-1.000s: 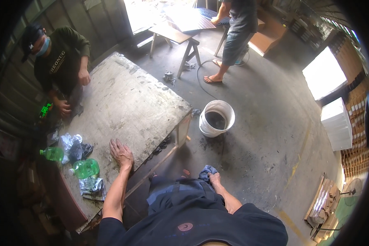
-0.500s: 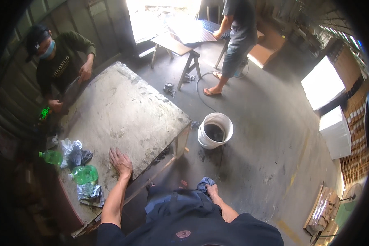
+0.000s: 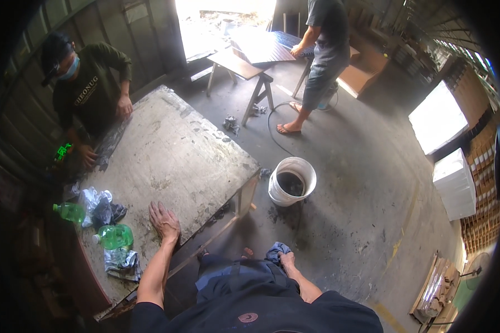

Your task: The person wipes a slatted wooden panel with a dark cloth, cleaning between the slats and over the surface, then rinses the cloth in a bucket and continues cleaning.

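Note:
My left hand (image 3: 164, 222) lies flat on the worn, stained worktable (image 3: 161, 139), near its front edge, with the fingers spread and nothing in them. Down beside my hip, my right hand (image 3: 286, 261) grips a crumpled blue-grey rag (image 3: 276, 251). Left of my left hand are two green-tinted plastic bottles, one lying nearer (image 3: 115, 237) and one farther off (image 3: 69, 212). Around them sit crumpled white and dark cloths (image 3: 103, 208) and a folded grey-white cloth (image 3: 122, 263).
A white bucket (image 3: 292, 182) with dark contents stands on the floor right of the table. Across the table a masked person (image 3: 91, 89) rests both hands on its far-left edge. Another person (image 3: 328, 50) handles a dark panel on a trestle table (image 3: 236, 62); a hose (image 3: 272, 130) crosses the floor.
The person across the table has leaned in and lowered both hands onto the table edge with a dark, flat piece. My own hands have hardly moved.

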`<act>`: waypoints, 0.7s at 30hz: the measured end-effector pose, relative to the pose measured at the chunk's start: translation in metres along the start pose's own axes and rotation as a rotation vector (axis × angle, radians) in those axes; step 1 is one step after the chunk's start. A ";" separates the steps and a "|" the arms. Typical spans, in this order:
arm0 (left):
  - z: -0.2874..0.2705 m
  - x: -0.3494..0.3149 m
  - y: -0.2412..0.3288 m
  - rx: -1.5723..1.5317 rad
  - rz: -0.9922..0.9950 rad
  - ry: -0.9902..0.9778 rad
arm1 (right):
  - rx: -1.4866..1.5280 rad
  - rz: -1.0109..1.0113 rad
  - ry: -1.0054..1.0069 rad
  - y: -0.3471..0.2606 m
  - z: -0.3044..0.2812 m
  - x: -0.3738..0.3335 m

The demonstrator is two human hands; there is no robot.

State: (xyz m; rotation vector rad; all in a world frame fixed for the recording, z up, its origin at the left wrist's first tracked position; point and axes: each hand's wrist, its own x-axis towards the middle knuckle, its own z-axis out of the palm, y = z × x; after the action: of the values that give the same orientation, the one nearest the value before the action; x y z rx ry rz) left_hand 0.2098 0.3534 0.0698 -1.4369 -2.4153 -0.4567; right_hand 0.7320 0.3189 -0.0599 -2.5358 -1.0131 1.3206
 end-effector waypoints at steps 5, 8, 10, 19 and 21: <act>0.000 0.001 0.003 -0.008 -0.012 -0.007 | 0.026 -0.013 -0.004 0.002 -0.002 0.000; -0.001 0.001 0.005 -0.024 -0.009 -0.003 | 0.005 -0.017 0.006 0.003 -0.002 0.004; -0.001 0.002 0.008 -0.033 -0.012 -0.011 | -0.011 -0.031 0.013 0.004 -0.003 0.006; -0.003 0.000 0.002 -0.011 -0.028 -0.014 | 0.022 0.014 -0.032 -0.020 -0.013 -0.018; -0.003 0.000 0.004 -0.022 -0.030 -0.013 | 0.007 0.011 -0.003 -0.021 -0.016 -0.021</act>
State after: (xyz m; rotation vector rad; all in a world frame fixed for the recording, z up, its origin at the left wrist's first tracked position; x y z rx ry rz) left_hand 0.2137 0.3539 0.0735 -1.4187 -2.4519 -0.4833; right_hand 0.7247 0.3260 -0.0278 -2.5382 -0.9946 1.3286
